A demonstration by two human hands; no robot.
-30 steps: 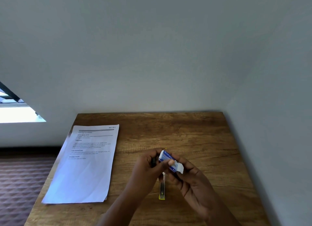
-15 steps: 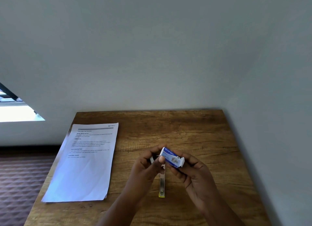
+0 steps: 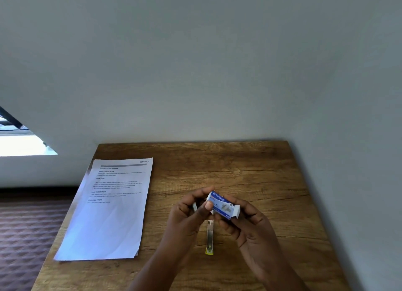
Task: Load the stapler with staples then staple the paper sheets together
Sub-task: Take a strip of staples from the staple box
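Fingers point(image 3: 208, 205) of both hands pinching staple box point(image 3: 224, 206), stapler point(image 3: 210, 238) top hidden beneath, box's left end obscured

— Where are the paper sheets point(image 3: 111, 210)?
— On the tabletop point(image 3: 250, 169), left side.
— And the stapler point(image 3: 210, 236)?
— Right of them, on the tabletop, below the 2 hands point(image 3: 219, 216) holding the staple box point(image 3: 224, 205).

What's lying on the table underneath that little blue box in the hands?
Below the blue staple box a narrow metal stapler piece with a yellow end lies on the wooden table. Its far end is covered by the hands.
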